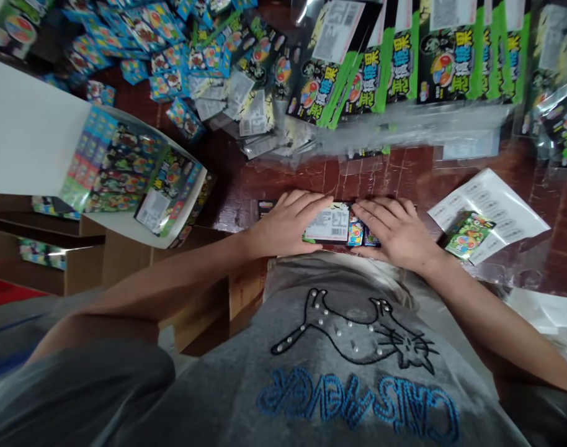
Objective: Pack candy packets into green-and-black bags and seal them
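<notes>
An open white cardboard box [30,139] packed with small colourful boxes stands at left. On the glossy dark-red tabletop [232,186], the left hand [290,225], partly open, grips a flat black packet with a white label [334,223] between thumb and fingers. Beside it, the right hand [395,231], half-closed, seems to hold small blue patterned packets [355,231], mostly hidden. Farther right, a small green box [469,234] lies on a white label sheet [509,208].
</notes>
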{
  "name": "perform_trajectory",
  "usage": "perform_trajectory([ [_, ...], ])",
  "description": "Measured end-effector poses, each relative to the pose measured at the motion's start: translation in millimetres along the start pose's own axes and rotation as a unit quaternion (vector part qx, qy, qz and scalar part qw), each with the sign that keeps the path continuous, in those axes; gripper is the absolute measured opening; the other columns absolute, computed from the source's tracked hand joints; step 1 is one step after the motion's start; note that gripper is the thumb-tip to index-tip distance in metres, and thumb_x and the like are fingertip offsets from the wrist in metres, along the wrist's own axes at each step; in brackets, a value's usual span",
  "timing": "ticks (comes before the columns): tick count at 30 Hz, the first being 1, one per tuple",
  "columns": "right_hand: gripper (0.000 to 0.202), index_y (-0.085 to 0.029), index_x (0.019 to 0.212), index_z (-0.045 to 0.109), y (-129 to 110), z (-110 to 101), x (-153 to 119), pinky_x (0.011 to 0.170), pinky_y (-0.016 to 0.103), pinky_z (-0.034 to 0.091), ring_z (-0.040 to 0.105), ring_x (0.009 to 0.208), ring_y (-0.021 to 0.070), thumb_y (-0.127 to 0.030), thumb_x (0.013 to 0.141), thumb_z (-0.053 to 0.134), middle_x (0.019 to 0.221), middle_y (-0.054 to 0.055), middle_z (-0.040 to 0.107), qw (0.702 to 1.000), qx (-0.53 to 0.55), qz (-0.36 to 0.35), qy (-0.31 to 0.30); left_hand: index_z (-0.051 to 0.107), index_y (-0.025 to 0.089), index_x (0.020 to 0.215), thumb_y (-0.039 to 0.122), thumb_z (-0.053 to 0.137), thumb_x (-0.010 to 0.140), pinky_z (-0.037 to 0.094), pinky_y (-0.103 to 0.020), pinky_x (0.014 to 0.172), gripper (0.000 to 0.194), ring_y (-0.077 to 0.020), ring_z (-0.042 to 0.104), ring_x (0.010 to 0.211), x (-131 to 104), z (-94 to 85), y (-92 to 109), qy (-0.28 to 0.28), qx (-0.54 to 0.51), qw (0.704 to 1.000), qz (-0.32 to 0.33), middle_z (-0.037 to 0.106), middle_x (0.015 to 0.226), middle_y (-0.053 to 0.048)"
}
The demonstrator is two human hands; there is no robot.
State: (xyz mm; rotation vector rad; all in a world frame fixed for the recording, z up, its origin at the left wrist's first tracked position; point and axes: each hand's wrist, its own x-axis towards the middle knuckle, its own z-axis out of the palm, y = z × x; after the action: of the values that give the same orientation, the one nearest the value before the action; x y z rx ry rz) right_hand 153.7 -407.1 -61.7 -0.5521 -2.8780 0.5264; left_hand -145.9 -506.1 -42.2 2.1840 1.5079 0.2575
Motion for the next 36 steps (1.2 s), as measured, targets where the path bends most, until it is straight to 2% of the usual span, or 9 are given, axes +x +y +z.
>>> perform_trajectory([
  [3,0.109,-0.013,0.177,0.022,4.2,-10.3,-5.8,0.125,0.060,0.038,0.050,0.154,0.0406,-0.082,0.098,0.053,0.173,0.025,0.046,1.000,0.006,0.001,0.007,0.047,0.015,0.164,0.049,0.083,0.090,0.042,-0.053,0.120,0.089,-0.0394,0.053,0.143,6.2,1.0,-0.3,-0.006,-0.001,1.000,0.023,0.058,0.159,-0.020],
  [6,0.124,-0.019,0.179,0.012,14.1,-24.2,-17.8,0.132,0.073,0.024,0.034,0.165,0.0460,-0.092,0.089,0.056,0.180,0.024,0.032,0.999,0.008,0.036,0.008,0.048,0.019,0.164,0.048,0.084,0.089,0.041,-0.053,0.119,0.087,-0.0386,0.054,0.142,9.2,1.6,-0.6,-0.006,0.001,1.000,0.019,0.059,0.160,-0.018],
  [8,0.116,-0.021,0.179,0.017,21.7,-28.0,-24.1,0.133,0.076,0.023,0.041,0.162,0.0450,-0.087,0.092,0.057,0.176,0.022,0.041,0.999,0.030,0.040,0.006,0.049,0.020,0.163,0.049,0.084,0.089,0.040,-0.052,0.119,0.088,-0.0380,0.054,0.141,10.6,3.0,-0.6,-0.003,0.001,1.000,0.018,0.060,0.159,-0.017],
  [10,0.099,-0.020,0.176,0.027,28.0,-25.6,-25.3,0.133,0.072,0.029,0.054,0.153,0.0403,-0.076,0.100,0.056,0.167,0.021,0.055,0.998,0.064,0.026,0.004,0.050,0.019,0.163,0.049,0.085,0.088,0.040,-0.051,0.119,0.087,-0.0369,0.055,0.140,12.7,5.5,-0.4,0.001,-0.001,1.000,0.025,0.060,0.158,-0.017],
  [13,0.088,-0.017,0.171,0.037,32.6,-17.1,-20.1,0.133,0.068,0.034,0.060,0.147,0.0369,-0.068,0.103,0.059,0.158,0.021,0.063,0.995,0.095,0.003,0.015,0.050,0.019,0.162,0.050,0.085,0.088,0.039,-0.051,0.120,0.087,-0.0361,0.055,0.140,16.0,9.5,-0.1,0.005,-0.005,1.000,0.026,0.060,0.158,-0.017],
  [16,0.086,-0.016,0.168,0.041,31.4,-12.5,-17.5,0.135,0.066,0.033,0.063,0.145,0.0361,-0.068,0.102,0.062,0.156,0.020,0.065,0.995,0.087,0.005,0.047,0.050,0.020,0.163,0.048,0.085,0.087,0.038,-0.053,0.121,0.089,-0.0375,0.054,0.141,17.2,10.9,0.3,0.012,-0.013,1.000,0.006,0.059,0.160,-0.017],
  [21,0.086,-0.017,0.165,0.048,24.5,-12.8,-26.1,0.135,0.070,0.029,0.064,0.142,0.0378,-0.069,0.099,0.066,0.152,0.020,0.067,0.985,0.031,0.102,0.134,0.050,0.020,0.162,0.046,0.086,0.086,0.039,-0.052,0.121,0.088,-0.0378,0.054,0.142,16.1,9.7,4.4,0.030,-0.014,0.999,-0.012,0.059,0.160,-0.017],
  [30,0.084,-0.021,0.163,0.054,10.4,-9.2,-21.2,0.137,0.068,0.027,0.068,0.139,0.0345,-0.072,0.097,0.068,0.153,0.016,0.069,0.993,0.105,0.025,0.055,0.051,0.022,0.162,0.055,0.085,0.088,0.038,-0.051,0.122,0.088,-0.0354,0.055,0.142,23.7,10.8,8.6,0.006,-0.039,0.999,0.031,0.062,0.157,-0.016],
  [36,0.104,-0.023,0.169,0.043,14.2,-17.5,-33.6,0.135,0.078,0.015,0.050,0.156,0.0439,-0.085,0.089,0.064,0.167,0.019,0.055,0.993,0.049,0.094,0.057,0.050,0.022,0.164,0.052,0.085,0.088,0.037,-0.054,0.122,0.089,-0.0386,0.053,0.142,23.9,11.9,11.8,0.018,-0.003,1.000,0.003,0.060,0.159,-0.016],
])
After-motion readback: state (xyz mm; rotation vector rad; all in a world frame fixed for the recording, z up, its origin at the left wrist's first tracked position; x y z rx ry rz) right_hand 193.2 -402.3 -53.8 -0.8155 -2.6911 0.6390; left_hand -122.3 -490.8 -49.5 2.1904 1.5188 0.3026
